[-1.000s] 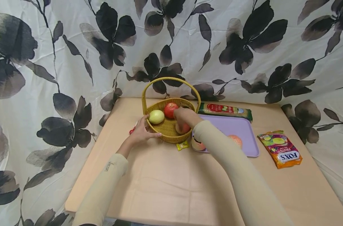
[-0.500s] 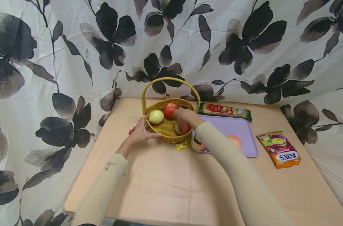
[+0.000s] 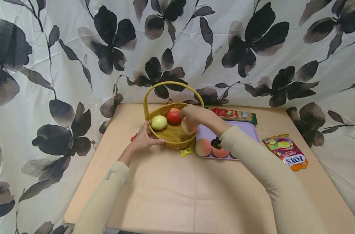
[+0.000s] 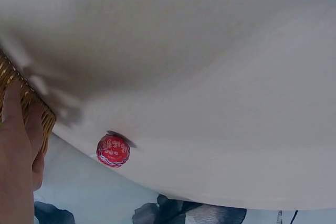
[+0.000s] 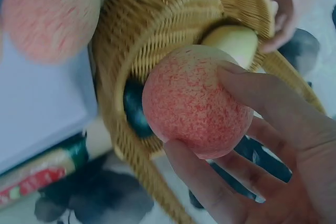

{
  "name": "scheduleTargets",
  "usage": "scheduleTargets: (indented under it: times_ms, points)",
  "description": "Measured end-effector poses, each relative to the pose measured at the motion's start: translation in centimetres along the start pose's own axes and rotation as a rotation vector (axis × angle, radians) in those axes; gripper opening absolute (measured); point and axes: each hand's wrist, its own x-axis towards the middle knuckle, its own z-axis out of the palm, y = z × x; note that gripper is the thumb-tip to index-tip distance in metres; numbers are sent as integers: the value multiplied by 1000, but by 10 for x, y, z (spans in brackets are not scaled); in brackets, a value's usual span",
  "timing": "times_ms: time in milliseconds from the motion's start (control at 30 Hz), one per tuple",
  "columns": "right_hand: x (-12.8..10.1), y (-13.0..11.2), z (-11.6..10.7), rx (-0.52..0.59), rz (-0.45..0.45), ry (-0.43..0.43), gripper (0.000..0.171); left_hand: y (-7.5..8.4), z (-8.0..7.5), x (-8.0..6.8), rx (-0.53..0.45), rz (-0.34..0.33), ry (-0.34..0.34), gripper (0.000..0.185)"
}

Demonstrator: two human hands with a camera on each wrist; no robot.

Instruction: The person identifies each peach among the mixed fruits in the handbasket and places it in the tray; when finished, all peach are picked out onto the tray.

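Note:
In the head view, a wicker basket [image 3: 174, 143] with a tall arched handle stands near the back of the table. My left hand [image 3: 142, 138] holds its left side, fingers along the outer wall and thumb near the front. My right hand [image 3: 195, 117] grips a pink-and-cream peach [image 5: 194, 103] over the right part of the basket, thumb and fingertips round the fruit. Inside lie a pale yellow-green fruit [image 3: 158, 123] and a red fruit [image 3: 173, 116]. A dark glossy thing [image 5: 135, 108] shows behind the peach in the right wrist view.
Right of the basket, a lilac tray [image 3: 208, 131] bears two peaches [image 3: 203, 147] at its front; my right arm covers part of it. A green-and-red packet [image 3: 234, 113] lies behind. Also around are a Fox's candy bag [image 3: 286, 151], a yellow wrapper [image 3: 186, 151] and a red-wrapped sweet [image 4: 113, 150].
My right hand has risen a little from inside the basket with the peach in its grip, and the forearm has swung right, uncovering the tray's front. My left hand stays at the basket.

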Motion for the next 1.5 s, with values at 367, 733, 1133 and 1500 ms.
scheduleTargets:
  times_ms: [367,733,1133,1500]
  points:
    - [-77,46,-20,23,7,75,43,-3,-10,-3,-71,-6,-2,133]
    - [-141,116,20,168,150,87,57,-5,-10,-6,-65,-12,-4,134]
    - [-181,172,68,173,304,52,64,-5,-4,-1,-74,-3,-9,131]
    - [-182,179,104,271,292,-1,60,-1,3,2,-125,-20,-36,128]
